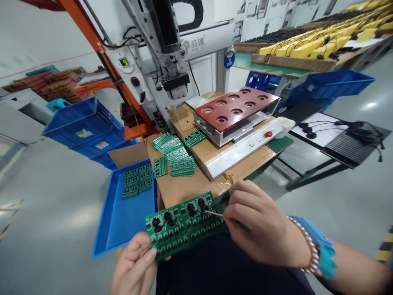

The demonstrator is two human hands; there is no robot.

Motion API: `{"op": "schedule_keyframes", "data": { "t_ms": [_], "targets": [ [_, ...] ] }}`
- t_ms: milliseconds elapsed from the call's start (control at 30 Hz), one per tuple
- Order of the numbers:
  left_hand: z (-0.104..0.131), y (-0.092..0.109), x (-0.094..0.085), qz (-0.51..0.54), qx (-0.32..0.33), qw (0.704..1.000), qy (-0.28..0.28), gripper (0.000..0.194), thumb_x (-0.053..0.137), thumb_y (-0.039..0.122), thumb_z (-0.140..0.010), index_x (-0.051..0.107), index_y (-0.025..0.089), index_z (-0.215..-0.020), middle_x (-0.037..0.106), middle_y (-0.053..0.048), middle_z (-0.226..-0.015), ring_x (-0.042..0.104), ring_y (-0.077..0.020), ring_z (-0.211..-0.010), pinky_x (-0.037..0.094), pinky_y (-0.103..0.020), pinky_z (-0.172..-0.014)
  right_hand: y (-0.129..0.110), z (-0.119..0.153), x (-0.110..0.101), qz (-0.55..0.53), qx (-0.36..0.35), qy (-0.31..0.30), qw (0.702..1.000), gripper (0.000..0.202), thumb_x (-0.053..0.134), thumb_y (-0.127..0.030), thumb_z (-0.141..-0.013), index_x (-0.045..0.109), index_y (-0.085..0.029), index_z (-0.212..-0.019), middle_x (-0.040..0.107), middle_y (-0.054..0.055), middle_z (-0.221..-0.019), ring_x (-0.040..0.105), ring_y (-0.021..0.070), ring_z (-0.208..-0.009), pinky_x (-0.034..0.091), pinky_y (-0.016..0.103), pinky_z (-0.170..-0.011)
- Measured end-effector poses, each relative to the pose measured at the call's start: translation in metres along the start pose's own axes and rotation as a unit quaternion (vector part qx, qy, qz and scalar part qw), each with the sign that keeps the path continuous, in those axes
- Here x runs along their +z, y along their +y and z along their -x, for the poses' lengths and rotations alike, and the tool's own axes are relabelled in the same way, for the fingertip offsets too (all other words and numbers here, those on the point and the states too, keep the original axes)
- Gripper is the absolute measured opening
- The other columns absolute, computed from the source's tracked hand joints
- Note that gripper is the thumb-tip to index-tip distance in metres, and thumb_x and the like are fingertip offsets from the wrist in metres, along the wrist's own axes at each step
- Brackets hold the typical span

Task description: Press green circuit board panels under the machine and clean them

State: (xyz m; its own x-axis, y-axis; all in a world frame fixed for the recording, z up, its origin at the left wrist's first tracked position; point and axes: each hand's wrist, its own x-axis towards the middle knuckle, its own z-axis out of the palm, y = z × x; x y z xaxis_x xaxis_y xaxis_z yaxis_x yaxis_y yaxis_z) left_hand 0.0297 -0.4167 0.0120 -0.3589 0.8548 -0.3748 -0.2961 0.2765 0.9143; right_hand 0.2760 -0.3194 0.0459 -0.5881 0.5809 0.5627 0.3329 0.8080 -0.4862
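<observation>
A green circuit board (184, 229) with several round black parts along its upper half is held up by my left hand (136, 262). The thumb lies over the board's lower left corner, and the other fingers are behind it. Between the fingertips of my right hand (260, 229) is a thin pale stick (214, 213). Its tip touches, or nearly touches, the rightmost black part on the board. What is at the stick's other end is hidden inside my right hand.
Green circuit boards (178, 155) lie in overlapping piles on the bench, and more sit in a blue tray (112, 221) at left. Behind stands a machine with a red fixture plate (236, 107) and a control bar (245, 145). Blue crates (82, 127) are stacked at far left.
</observation>
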Motion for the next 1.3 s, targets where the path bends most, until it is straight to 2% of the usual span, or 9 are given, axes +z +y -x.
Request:
{"op": "schedule_keyframes", "data": {
  "t_ms": [333,567,767,933,1300],
  "targets": [
    [-0.0001,0.0021,0.0002,0.015,-0.001,1.0,0.01,0.011,0.074,0.025,-0.06,0.067,0.02,-0.066,0.063,-0.002,-0.063,0.061,-0.0245,-0.073,0.052,-0.035,-0.065,0.0009,-0.0006,-0.0036,0.005,0.001,0.0,1.0,0.012,0.05,-0.005,-0.074,0.053,-0.017,-0.074,0.049,0.002,-0.065,0.04,0.0147,-0.07,0.037,0.032,-0.064],
    [-0.0007,0.0016,-0.0014,0.006,0.0,1.0,0.001,0.009,0.073,0.026,-0.061,0.067,0.023,-0.067,0.064,-0.003,-0.065,0.061,-0.0279,-0.074,0.053,-0.036,-0.06,0.0016,-0.0015,-0.005,0.009,0.005,0.01,1.0,0.012,0.05,-0.006,-0.074,0.054,-0.018,-0.076,0.049,0.002,-0.066,0.041,0.015,-0.069,0.037,0.032,-0.065],
    [0.0013,0.0026,-0.0003,0.006,-0.011,1.0,0.006,0.006,0.071,0.027,-0.065,0.066,0.022,-0.066,0.06,-0.001,-0.061,0.06,-0.0243,-0.068,0.053,-0.035,-0.061,-0.0006,-0.0026,-0.0027,0.014,0.0,0.009,1.0,0.01,0.05,-0.008,-0.075,0.052,-0.018,-0.074,0.047,0.002,-0.064,0.039,0.0146,-0.067,0.037,0.032,-0.064],
    [0.0008,0.0014,-0.0023,0.01,-0.008,1.0,0.013,0.013,0.075,0.025,-0.058,0.066,0.021,-0.067,0.064,-0.002,-0.067,0.061,-0.0244,-0.074,0.053,-0.033,-0.061,0.0003,-0.0029,-0.0023,0.013,-0.003,0.014,1.0,0.011,0.05,-0.007,-0.075,0.052,-0.018,-0.073,0.047,0.002,-0.064,0.039,0.0145,-0.067,0.037,0.032,-0.064],
    [0.0009,0.0027,-0.0019,0.017,-0.002,1.0,0.011,0.01,0.073,0.024,-0.061,0.065,0.021,-0.067,0.062,-0.001,-0.064,0.061,-0.0241,-0.074,0.052,-0.033,-0.064,-0.0006,-0.0031,-0.0057,0.014,-0.008,0.012,1.0,0.012,0.049,-0.005,-0.074,0.053,-0.016,-0.071,0.048,0.003,-0.063,0.038,0.0143,-0.067,0.036,0.032,-0.063]
  ]
}}
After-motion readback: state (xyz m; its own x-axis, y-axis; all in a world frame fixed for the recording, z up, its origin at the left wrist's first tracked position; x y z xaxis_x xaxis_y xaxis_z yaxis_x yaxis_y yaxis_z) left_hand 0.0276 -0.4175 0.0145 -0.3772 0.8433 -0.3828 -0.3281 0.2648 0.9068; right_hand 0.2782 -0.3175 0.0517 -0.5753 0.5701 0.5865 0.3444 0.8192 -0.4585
